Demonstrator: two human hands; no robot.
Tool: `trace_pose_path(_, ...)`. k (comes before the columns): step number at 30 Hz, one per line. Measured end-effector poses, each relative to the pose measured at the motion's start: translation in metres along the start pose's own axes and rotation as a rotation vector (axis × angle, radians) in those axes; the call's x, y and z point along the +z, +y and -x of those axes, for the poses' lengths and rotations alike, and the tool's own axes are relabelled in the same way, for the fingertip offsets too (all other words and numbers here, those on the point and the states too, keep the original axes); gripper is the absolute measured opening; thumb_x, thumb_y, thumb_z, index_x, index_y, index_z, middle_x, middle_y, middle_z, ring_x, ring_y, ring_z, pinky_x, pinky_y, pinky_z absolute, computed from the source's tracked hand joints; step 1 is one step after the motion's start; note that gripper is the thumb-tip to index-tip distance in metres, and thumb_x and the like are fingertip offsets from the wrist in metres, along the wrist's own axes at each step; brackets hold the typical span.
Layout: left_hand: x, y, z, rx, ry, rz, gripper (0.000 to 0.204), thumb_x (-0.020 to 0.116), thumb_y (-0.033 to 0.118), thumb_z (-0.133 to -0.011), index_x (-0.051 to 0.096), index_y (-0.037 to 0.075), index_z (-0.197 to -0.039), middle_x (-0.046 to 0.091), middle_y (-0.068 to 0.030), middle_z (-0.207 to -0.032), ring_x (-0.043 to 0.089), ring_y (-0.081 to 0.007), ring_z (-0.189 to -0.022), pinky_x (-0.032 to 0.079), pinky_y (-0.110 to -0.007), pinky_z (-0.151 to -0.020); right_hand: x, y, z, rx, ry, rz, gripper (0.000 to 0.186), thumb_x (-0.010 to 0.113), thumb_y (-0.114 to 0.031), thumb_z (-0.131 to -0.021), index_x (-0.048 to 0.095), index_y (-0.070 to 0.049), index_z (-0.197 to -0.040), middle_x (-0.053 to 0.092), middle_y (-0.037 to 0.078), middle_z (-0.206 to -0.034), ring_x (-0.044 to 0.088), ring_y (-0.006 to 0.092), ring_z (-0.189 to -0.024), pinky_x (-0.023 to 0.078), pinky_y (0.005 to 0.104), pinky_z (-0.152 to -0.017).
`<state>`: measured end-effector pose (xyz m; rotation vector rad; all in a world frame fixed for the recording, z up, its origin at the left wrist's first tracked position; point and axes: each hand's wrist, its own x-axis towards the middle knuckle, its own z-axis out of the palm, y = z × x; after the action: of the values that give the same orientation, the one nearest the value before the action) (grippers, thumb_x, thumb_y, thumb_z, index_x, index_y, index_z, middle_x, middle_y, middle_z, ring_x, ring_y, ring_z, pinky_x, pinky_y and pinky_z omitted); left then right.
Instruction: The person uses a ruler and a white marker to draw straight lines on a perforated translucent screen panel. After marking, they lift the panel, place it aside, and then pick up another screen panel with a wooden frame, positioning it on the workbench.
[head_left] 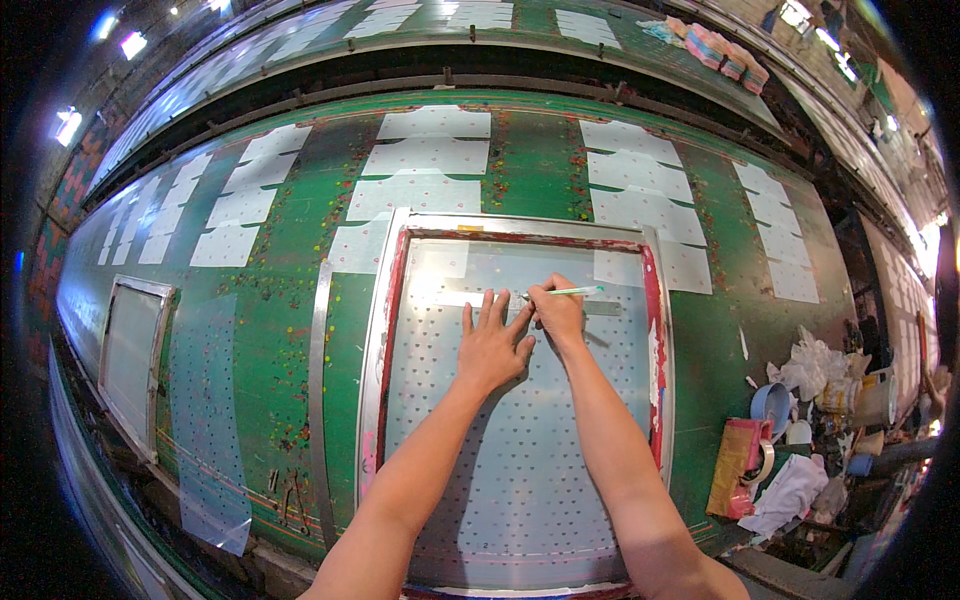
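A large screen-printing frame, metal outside with red-stained inner edges, lies on the green table. Rows of small dark hearts cover its pale mesh. Across the upper mesh runs a thin flat ruler-like strip. My left hand rests with fingers spread, their tips on or beside this strip. Just to its right, my right hand grips a slim light-green pen, whose tip points left toward my left fingers. What the tip touches is too small to make out.
White cut fabric pieces lie in columns across the table. On the left are a smaller frame, a clear heart-dotted film, a long metal strip and pliers. A blue tub, tape roll and rags crowd the right.
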<state>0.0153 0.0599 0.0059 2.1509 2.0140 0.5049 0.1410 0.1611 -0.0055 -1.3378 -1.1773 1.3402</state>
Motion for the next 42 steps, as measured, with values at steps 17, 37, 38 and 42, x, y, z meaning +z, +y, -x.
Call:
trace_pose_path(17,0.003,-0.009,0.007,0.073,0.140,0.180,0.040,0.070,0.009,-0.081,0.067,0.014,-0.121,0.057,-0.0085,-0.117,0.052,-0.0287,-0.123,0.032,-0.057,-0.106,-0.052,-0.009,0.065,0.108,0.139,-0.201,0.016,0.069,-0.013,-0.089,0.056,-0.006,-0.083,0.067,0.008,-0.072,0.056,0.0098,-0.051,0.040,0.0244,-0.043)
trace_pose_path(37,-0.035,0.028,0.104,-0.306,-0.085,0.363,0.022,0.064,0.003,-0.082,0.056,0.004,-0.103,0.066,-0.0200,-0.098,0.067,-0.0377,-0.096,0.052,-0.048,-0.085,-0.135,0.001,0.253,0.266,-0.013,-0.264,0.015,0.070,-0.014,-0.092,0.059,-0.008,-0.084,0.068,0.009,-0.072,0.058,0.0112,-0.051,0.042,0.0237,-0.045)
trace_pose_path(38,-0.037,0.030,0.120,-0.328,-0.046,0.400,0.021,0.064,0.002,-0.084,0.056,0.004,-0.104,0.066,-0.0203,-0.097,0.067,-0.0376,-0.095,0.052,-0.047,-0.084,-0.136,0.002,0.257,0.267,-0.026,-0.264,0.015,0.070,-0.015,-0.092,0.059,-0.008,-0.084,0.068,0.009,-0.072,0.058,0.0112,-0.051,0.042,0.0240,-0.045)
trace_pose_path(42,-0.055,0.028,0.177,-0.533,0.049,0.710,0.023,0.069,0.006,-0.087,0.058,0.003,-0.108,0.069,-0.0179,-0.100,0.068,-0.0330,-0.095,0.052,-0.044,-0.083,-0.132,0.008,0.269,0.296,-0.110,-0.302,0.017,0.069,-0.019,-0.093,0.061,-0.007,-0.084,0.068,0.009,-0.071,0.057,0.0117,-0.050,0.042,0.0246,-0.044)
